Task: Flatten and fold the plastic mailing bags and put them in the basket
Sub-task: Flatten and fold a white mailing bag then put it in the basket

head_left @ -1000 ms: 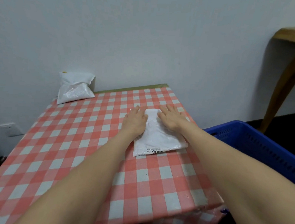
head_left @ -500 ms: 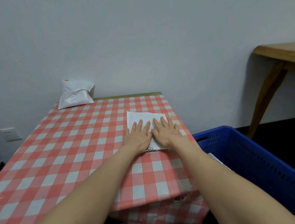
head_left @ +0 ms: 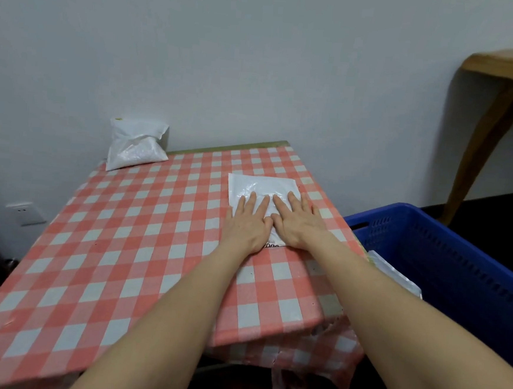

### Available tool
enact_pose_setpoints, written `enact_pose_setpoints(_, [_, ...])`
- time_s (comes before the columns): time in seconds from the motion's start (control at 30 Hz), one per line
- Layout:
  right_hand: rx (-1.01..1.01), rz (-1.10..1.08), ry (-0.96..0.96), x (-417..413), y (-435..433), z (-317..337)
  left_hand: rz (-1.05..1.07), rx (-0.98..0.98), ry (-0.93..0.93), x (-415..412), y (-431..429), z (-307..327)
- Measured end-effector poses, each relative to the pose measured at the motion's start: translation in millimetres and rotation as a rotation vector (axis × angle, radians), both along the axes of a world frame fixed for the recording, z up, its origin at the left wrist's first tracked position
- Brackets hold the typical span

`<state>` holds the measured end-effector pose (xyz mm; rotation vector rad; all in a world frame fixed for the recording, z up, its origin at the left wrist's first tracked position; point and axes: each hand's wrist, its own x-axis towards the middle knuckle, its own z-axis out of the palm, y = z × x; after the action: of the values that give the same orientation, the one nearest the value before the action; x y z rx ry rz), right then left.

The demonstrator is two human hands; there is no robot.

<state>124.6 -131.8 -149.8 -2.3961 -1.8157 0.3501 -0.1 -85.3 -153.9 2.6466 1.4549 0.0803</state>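
Observation:
A white plastic mailing bag (head_left: 262, 187) lies flat on the red-and-white checked table (head_left: 128, 245), towards its far right side. My left hand (head_left: 248, 224) and my right hand (head_left: 297, 220) rest side by side, palms down and fingers spread, on the bag's near half. Black print shows at the bag's near edge between my wrists. A blue plastic basket (head_left: 447, 255) stands right of the table, lower than its top, with a white bag (head_left: 396, 274) lying inside. Another white mailing bag (head_left: 134, 146), crumpled and bulging, leans against the wall at the table's far left corner.
A grey wall runs behind the table. A wooden table (head_left: 503, 78) with a curved leg stands at the far right. A wall socket (head_left: 25, 213) sits low on the left. The floor around is dark.
The bag was a folded, tilted shape under my hands; it now lies opened flat and square. Both hands have slid back to its near half, palms pressing down.

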Motion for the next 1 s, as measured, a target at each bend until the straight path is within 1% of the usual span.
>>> enact_pose_setpoints(0.23, [-0.012, -0.006, -0.003, 0, 1, -1, -0.007, -0.006, 0.014, -1, 0, 0])
enact_pose_setpoints(0.57, [-0.056, -0.005, 0.007, -1, 0, 4, -0.014, -0.068, 0.041, 0, 2, 6])
enact_pose_setpoints(0.63, [-0.044, 0.004, -0.018, 1, 3, 12, -0.019, -0.021, 0.029, 0, 4, 11])
enact_pose_setpoints(0.73, [0.058, -0.026, -0.028, 5, 14, 22, 0.017, 0.139, -0.075, -1, 14, 17])
enact_pose_setpoints(0.77, [0.081, -0.039, -0.025, 6, 19, 24, 0.034, 0.157, -0.103, 0, 18, 18])
enact_pose_setpoints(1.0, [0.052, 0.007, 0.022, 11, 53, 22, 0.038, 0.002, -0.039, 10, 53, 19])
